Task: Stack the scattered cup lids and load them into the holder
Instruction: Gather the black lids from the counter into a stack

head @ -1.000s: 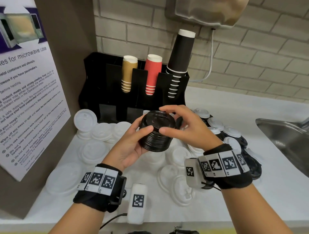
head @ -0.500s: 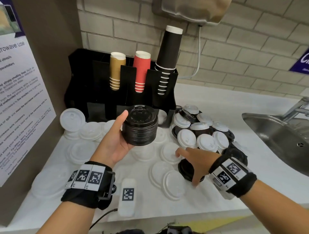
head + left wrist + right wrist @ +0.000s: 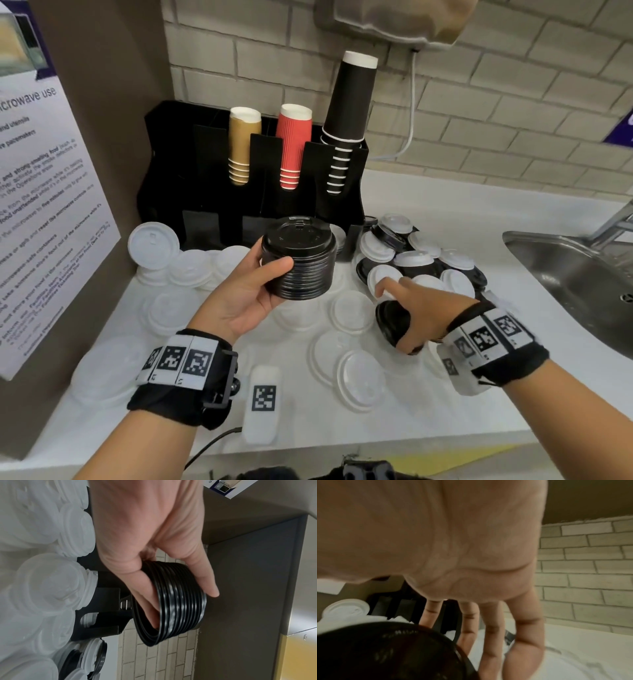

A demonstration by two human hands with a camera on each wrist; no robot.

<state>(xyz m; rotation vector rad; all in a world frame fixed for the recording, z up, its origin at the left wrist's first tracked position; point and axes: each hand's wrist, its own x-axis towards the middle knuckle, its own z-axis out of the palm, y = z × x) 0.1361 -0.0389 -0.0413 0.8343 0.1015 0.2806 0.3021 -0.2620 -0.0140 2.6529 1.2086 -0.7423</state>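
Observation:
My left hand (image 3: 260, 284) grips a stack of black lids (image 3: 299, 257) above the counter, thumb on the near side; the wrist view shows the same stack of black lids (image 3: 178, 604) with fingers curled under it. To the right, my right hand (image 3: 411, 308) pinches a single black lid (image 3: 392, 320) tilted up off the counter; that black lid (image 3: 385, 651) fills the lower left of the right wrist view. The black holder (image 3: 205, 171) stands at the back with gold, red and black cups in its upper slots. White lids (image 3: 356, 380) lie scattered over the counter.
A mixed pile of black and white lids (image 3: 414, 257) lies right of the holder. A steel sink (image 3: 575, 284) is at the far right. A brown panel with a microwave notice (image 3: 44, 205) walls the left. A white tagged device (image 3: 262, 404) lies near the counter's front edge.
My right hand left the stack, dropped to the counter on the right and took up a single black lid, now tilted off the surface. The left hand keeps holding the stack.

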